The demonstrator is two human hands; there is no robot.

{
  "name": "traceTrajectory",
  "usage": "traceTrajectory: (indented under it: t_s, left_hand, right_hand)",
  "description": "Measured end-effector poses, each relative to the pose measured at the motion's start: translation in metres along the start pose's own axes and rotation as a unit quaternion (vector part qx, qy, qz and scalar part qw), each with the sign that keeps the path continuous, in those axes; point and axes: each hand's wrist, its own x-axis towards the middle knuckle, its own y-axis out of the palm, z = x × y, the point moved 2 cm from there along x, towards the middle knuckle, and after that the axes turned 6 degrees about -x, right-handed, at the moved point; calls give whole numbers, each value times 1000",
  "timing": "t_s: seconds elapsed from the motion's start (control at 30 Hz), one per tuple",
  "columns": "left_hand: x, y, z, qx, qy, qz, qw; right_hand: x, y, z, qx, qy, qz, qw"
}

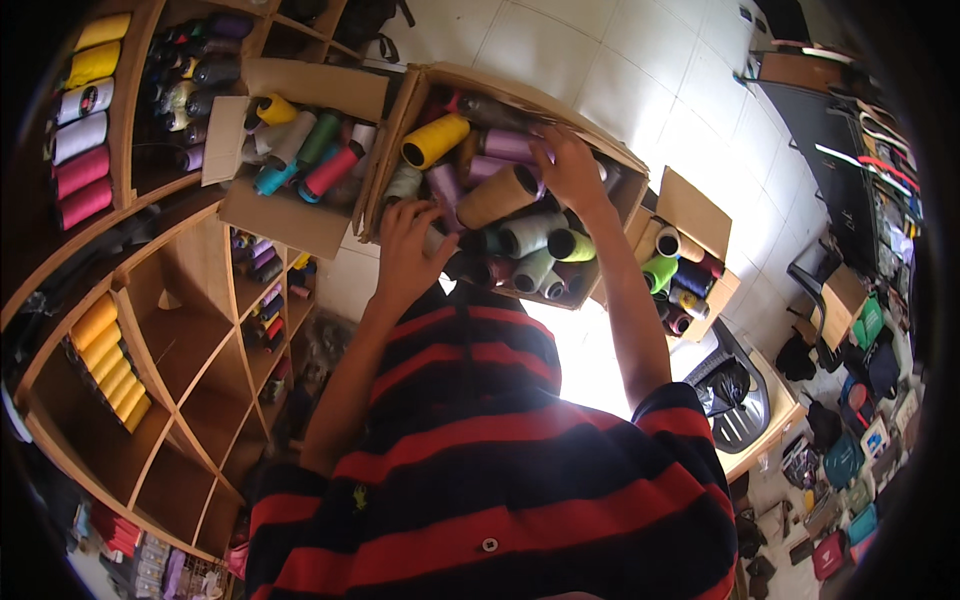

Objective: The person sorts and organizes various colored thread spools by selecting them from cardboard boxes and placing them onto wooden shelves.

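Observation:
A wide cardboard box (640,185) in front of me is filled with thread spools of many colours, lying at all angles. My left hand (408,245) is at its near left corner, fingers and thumb bent round a grey thread spool (434,241) that they partly hide. At the far right side, my right hand (572,170) has its fingers curled at the end of a purple thread spool (508,145). Between the hands lie a brown thread spool (497,197) and a yellow thread spool (436,140). Green and pale spools lie nearer me.
A smaller open carton (290,222) of spools adjoins on the left, another carton (705,215) on the right. Wooden shelves (185,345) with spools line the left side. A black chair seat (735,395) is at right; bags and goods (850,450) cover the floor beyond.

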Motion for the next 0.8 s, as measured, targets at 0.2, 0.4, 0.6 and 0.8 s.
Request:
traceTrajectory:
  t_s: [0.2, 0.4, 0.6, 0.8]
  left_hand:
    - [-31, 2, -6, 110, 21, 128, 985]
    - [-27, 4, 6, 32, 38, 86, 995]
    - [-11, 2, -36, 104, 68, -13, 992]
    - [12, 43, -83, 104, 248, 108, 957]
  right_hand:
    - [-65, -44, 12, 70, 24, -109, 991]
    - [-158, -49, 25, 52, 42, -97, 993]
    - [-199, -14, 52, -34, -4, -46, 998]
    - [-202, 8, 48, -81, 25, -47, 995]
